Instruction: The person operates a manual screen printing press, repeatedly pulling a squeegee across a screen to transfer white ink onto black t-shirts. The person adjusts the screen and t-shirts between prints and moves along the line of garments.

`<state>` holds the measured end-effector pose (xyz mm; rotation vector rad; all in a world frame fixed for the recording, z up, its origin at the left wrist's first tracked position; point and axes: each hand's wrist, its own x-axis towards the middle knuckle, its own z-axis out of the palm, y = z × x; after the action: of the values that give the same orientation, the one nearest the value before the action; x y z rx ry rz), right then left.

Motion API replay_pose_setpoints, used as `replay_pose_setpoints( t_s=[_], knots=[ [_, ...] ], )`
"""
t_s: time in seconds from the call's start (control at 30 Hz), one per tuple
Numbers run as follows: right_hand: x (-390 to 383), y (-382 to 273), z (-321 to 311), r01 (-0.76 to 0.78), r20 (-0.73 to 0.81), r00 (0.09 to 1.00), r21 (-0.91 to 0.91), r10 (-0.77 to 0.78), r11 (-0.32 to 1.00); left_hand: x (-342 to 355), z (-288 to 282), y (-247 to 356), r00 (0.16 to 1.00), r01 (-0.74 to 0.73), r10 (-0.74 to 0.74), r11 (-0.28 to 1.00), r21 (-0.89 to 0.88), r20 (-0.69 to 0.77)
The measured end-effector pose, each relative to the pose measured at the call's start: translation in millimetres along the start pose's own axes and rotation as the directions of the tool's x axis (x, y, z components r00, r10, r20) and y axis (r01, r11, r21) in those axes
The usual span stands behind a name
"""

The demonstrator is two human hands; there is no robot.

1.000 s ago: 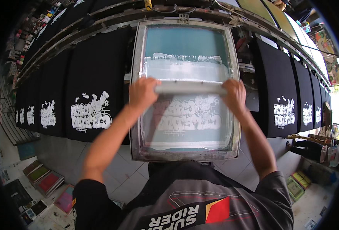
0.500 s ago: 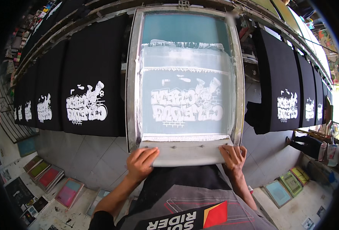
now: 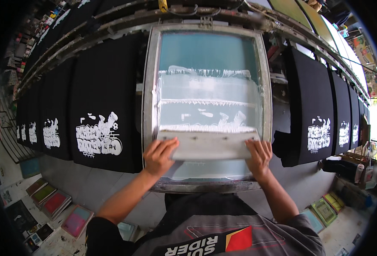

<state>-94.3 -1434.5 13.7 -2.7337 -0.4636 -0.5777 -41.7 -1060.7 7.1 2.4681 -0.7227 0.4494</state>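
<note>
Squeegee (image 3: 212, 146), broad and grey, has moved toward twelve o'clock across the rectangular teal mesh screen (image 3: 207, 49); I see left hand (image 3: 158, 158) and right hand (image 3: 260, 158) fingers clamping its ends, stroke seemingly midway.

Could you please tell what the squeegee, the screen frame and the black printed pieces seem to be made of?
Squeegee: perhaps metal, pale grey and smooth, with small bolt-like spots.
Screen frame: metal or wood, I cannot tell; dull grey, stained.
Black printed pieces: likely cloth, matt, one with a loose flap.
</note>
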Motion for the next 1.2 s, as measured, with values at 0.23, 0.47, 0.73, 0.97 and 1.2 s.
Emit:
replay_pose_setpoints(
  t_s=[0.23, 0.47, 0.73, 0.97, 1.2],
  knots=[
    [149.2, 100.3, 19.4, -0.016, 0.362, 0.931, -0.104, 0.053, 0.994, 171.0, 4.7, -85.3, 0.913, 0.053, -0.122, 0.982, 0.183, 0.389],
    [99.0, 42.2, -63.9, -0.038, 0.471, 0.876, -0.140, 0.100, 0.989, 115.7, -49.7, -23.9, 0.900, 0.026, -0.062, 0.996, 0.088, 0.432],
    [-105.7, -73.7, -79.3, 0.022, 0.164, 0.986, -0.034, -0.016, 0.999, -123.2, -63.0, 62.7, 0.971, -0.101, 0.099, 0.995, -0.004, 0.218],
    [-132.2, -69.6, -64.3, 0.017, 0.172, 0.984, 0.141, -0.041, 0.990, -129.2, -58.5, 67.4, 0.981, -0.066, 0.082, 0.994, -0.089, 0.178],
    [-118.2, -62.9, -65.8, -0.516, -0.193, 0.822, 0.149, 0.536, 0.844, -143.0, -63.3, 36.5, 0.680, 0.691, -0.721, 0.691, -0.212, -0.134]
  ],
)
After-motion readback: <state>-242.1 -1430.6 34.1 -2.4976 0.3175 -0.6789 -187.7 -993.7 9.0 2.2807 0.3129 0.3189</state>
